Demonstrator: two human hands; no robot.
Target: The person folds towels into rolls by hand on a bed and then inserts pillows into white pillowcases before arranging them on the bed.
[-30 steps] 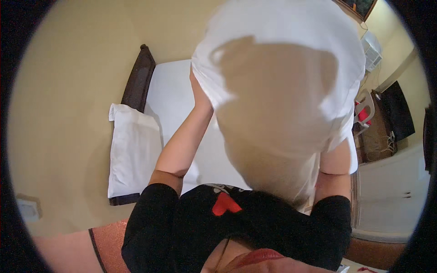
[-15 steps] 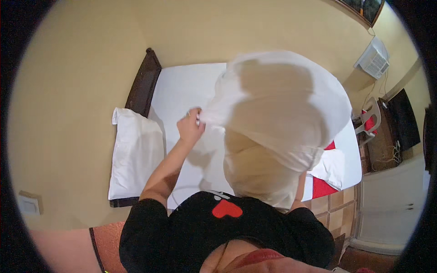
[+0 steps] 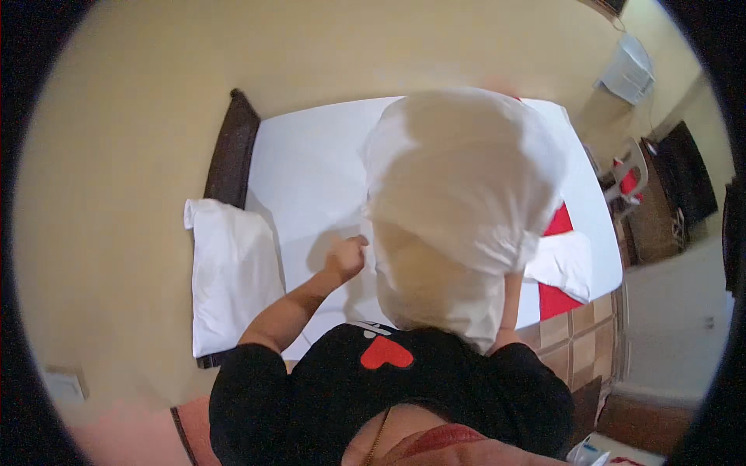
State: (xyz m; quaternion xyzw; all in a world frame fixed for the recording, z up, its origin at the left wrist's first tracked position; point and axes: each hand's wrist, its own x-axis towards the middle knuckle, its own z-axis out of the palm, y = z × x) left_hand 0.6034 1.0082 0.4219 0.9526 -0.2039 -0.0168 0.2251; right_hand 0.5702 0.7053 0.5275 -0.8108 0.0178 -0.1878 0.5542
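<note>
A white pillow in its case is filling the frame's centre, blurred, hiding the right hand. The left hand is curling shut on the case's left edge. A second pillow is lying at left on the white bed, beside the dark headboard.

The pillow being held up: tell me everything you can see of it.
The pillow is large, soft and cream-white, in a plain cloth case, blurred by motion. It hangs upright above the white bed, its case bunched loosely around the upper part. The left hand grips its left edge in a closed fist; the right forearm rises behind it, that hand hidden.
</note>
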